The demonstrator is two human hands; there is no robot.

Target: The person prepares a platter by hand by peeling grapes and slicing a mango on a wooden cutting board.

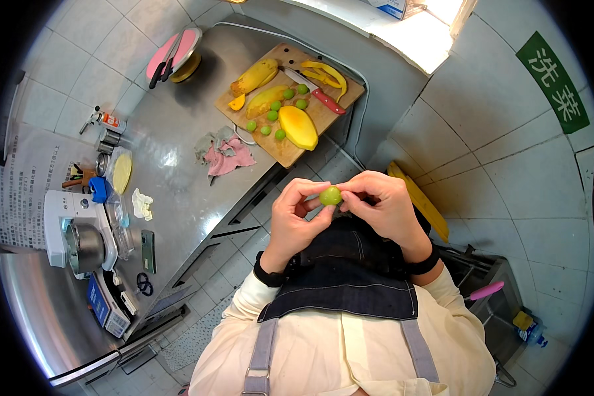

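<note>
A round green grape (330, 195) is held up in front of my dark apron. My left hand (296, 216) pinches it between thumb and fingers. The fingertips of my right hand (384, 206) close on its right side. Beyond my hands lies a wooden cutting board (285, 153) with several more green grapes (272, 115) scattered over it. On the board are a yellow mango half (298, 128), a peeled-looking yellow fruit piece (255, 76), curled yellow peel (330, 72), a small orange-yellow wedge (237, 102) and a knife with a red handle (328, 101).
The board sits at the right end of a steel counter (171, 122). A pink and grey cloth (226, 156) lies left of it. Two black-handled knives rest on a pink round stand (178, 49). A phone (148, 251) and stand mixer (79, 231) are at left; a sink (501, 277) is at right.
</note>
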